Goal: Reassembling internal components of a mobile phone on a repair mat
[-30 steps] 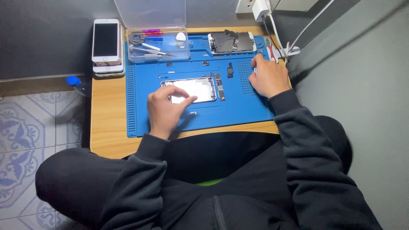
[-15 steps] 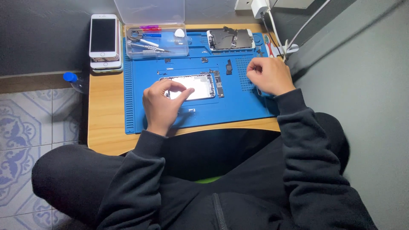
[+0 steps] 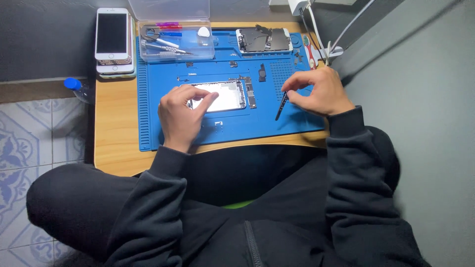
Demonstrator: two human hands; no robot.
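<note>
An opened phone body (image 3: 222,96) lies flat in the middle of a blue work mat (image 3: 158,128). My left hand (image 3: 182,116) rests on its left end, fingers spread over the shiny inner plate. My right hand (image 3: 319,91) hovers over the mat's right side and pinches a thin black tool (image 3: 281,105) that slants down to the left, its tip close to the mat. Small dark parts (image 3: 261,72) lie on the mat above the phone body.
A second opened phone part (image 3: 262,39) lies at the mat's top edge. A clear box of tools (image 3: 175,39) stands at top left, with a stack of phones (image 3: 113,42) beside it on the wooden table (image 3: 116,133). Cables (image 3: 321,47) run at top right. A blue-capped bottle (image 3: 74,85) stands off the table's left.
My right hand has come down and left from the mat's top right corner and now holds the black tool. My left hand has stayed on the phone body.
</note>
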